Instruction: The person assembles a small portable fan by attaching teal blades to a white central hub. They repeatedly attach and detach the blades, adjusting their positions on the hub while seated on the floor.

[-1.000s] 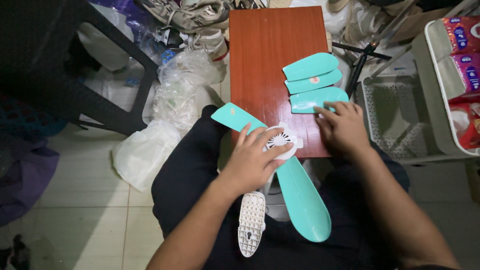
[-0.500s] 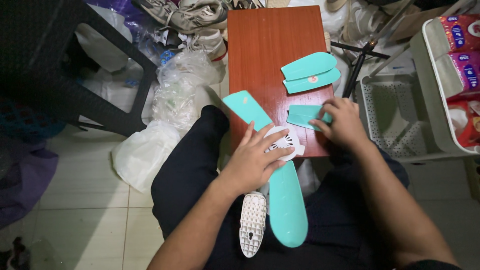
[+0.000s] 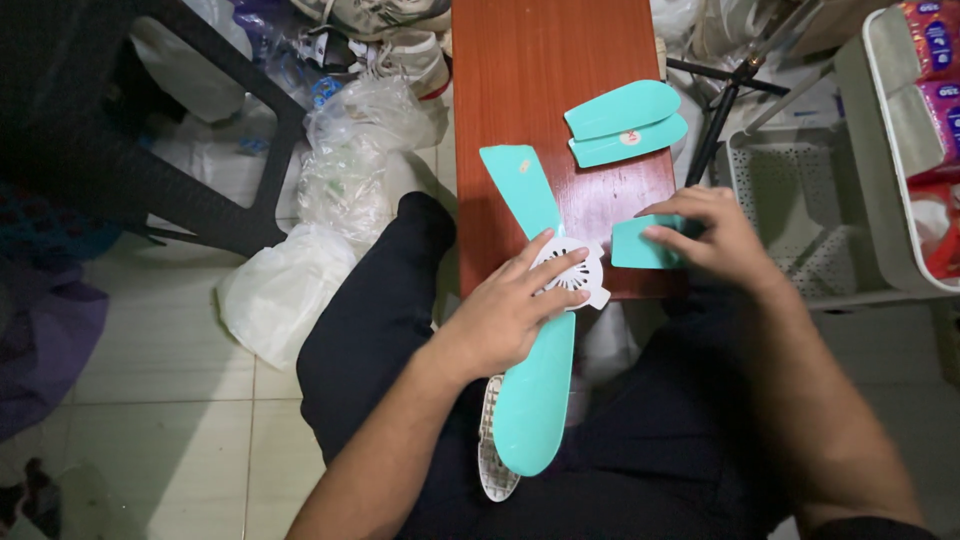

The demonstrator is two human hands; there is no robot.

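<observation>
Pressing my left hand (image 3: 505, 315) flat, fingers spread, on the white fan hub (image 3: 570, 272) at the near edge of the wooden table (image 3: 540, 80), I have one teal blade (image 3: 522, 190) running from the hub up over the table and another (image 3: 535, 395) hanging off the hub over my lap. Just right of the hub, my right hand (image 3: 715, 240) pinches a loose teal blade (image 3: 640, 243) by its end. Farther up the table from the hub lie two more stacked blades (image 3: 625, 122), with a white basket (image 3: 790, 220) off the table's right side.

The right hand (image 3: 715, 245) covers most of the loose teal blade (image 3: 640, 245) at the table's (image 3: 540, 90) near right corner. The left hand (image 3: 510, 310) hides part of the white fan hub (image 3: 580, 272). A white grille piece (image 3: 490, 470) lies mostly beneath the lower teal blade (image 3: 535, 400). The table's far end is cut off.
</observation>
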